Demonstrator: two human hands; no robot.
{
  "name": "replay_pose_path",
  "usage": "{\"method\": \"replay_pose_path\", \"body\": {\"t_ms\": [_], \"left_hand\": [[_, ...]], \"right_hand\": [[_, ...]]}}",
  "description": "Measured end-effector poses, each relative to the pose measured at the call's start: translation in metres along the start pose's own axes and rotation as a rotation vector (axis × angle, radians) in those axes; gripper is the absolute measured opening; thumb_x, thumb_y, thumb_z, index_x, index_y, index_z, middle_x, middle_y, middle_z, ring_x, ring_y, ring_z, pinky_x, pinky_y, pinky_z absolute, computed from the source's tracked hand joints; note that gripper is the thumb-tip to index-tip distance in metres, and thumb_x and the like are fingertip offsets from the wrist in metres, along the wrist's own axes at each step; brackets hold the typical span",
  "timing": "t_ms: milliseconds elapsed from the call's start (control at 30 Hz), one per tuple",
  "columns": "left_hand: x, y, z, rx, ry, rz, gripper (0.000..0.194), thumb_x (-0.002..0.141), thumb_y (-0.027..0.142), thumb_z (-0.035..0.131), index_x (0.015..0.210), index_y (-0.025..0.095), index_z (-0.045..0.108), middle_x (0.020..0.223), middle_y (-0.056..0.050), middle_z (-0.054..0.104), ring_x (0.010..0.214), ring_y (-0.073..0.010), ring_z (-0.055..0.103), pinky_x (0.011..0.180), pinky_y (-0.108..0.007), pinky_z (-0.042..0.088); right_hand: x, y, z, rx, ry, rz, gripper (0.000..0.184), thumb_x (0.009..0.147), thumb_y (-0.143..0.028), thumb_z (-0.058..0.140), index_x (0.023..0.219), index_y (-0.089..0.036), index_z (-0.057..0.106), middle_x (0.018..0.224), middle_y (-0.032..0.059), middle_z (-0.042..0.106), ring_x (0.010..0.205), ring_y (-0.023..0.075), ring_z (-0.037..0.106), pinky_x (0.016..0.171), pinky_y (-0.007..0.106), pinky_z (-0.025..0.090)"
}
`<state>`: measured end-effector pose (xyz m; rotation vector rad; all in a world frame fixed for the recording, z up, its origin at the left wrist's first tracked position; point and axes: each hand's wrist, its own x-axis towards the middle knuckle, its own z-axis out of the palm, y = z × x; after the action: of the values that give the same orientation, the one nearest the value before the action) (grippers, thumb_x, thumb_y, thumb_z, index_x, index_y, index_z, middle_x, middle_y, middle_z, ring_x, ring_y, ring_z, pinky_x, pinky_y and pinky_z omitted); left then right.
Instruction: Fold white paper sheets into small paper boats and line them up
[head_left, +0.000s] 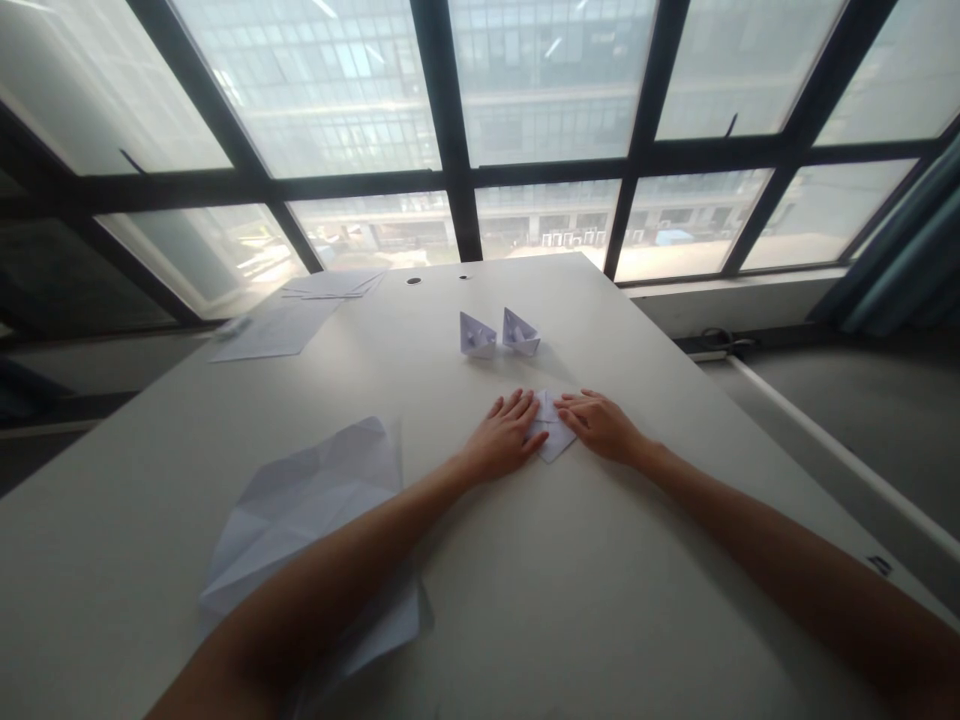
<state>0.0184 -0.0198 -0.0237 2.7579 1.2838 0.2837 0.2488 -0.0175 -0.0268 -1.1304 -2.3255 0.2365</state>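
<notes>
The small folded paper (556, 441) lies on the white counter (600, 570), right between the two hands. One corner points back to the person, and the paper seems to run longest from that corner to the far end, but fingers hide some of its sides. Both hands touch it, so neither one is clearly nearer. The left hand (501, 440) is on its left side, with the fingers spread and the grip loose, pressing down and not pinching. The right hand (606, 426) is on its right side, near the far end. Those fingers bend a little, and I cannot tell if that grip pinches the paper.

Just past the hands stand two little folded paper shapes, the left one (480, 338) and the right one (520, 333), side by side. They are close to the far end of the folded paper, but they do not touch it. A big creased sheet (296, 500) lies to the left, partly under the left arm (352, 570). More flat sheets (274, 332) lie far off on the left. Nothing lies over the near corner.
</notes>
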Motion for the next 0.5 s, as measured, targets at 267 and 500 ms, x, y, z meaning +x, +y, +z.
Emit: {"method": "replay_pose_path", "body": {"t_ms": [267, 500], "left_hand": [[-0.001, 0.000, -0.003, -0.050, 0.022, 0.015, 0.071, 0.094, 0.064, 0.044, 0.150, 0.020, 0.039, 0.159, -0.013, 0.032, 0.151, -0.0313, 0.017, 0.121, -0.052, 0.018], [-0.005, 0.005, -0.013, -0.071, 0.066, 0.102, 0.053, 0.092, 0.053, 0.057, 0.138, 0.028, 0.055, 0.140, -0.012, 0.050, 0.137, -0.0297, 0.038, 0.120, -0.056, 0.015]], "right_hand": [[-0.003, -0.001, -0.002, 0.001, 0.076, -0.042, 0.006, 0.087, -0.018, 0.066, 0.084, -0.019, 0.072, 0.089, 0.0076, 0.070, 0.091, 0.0233, 0.063, 0.085, 0.037, 0.051], [-0.004, 0.001, 0.004, 0.062, 0.086, -0.091, 0.039, 0.093, -0.019, 0.057, 0.131, -0.020, 0.061, 0.130, 0.0108, 0.063, 0.124, 0.0254, 0.054, 0.107, 0.045, 0.043]]}}
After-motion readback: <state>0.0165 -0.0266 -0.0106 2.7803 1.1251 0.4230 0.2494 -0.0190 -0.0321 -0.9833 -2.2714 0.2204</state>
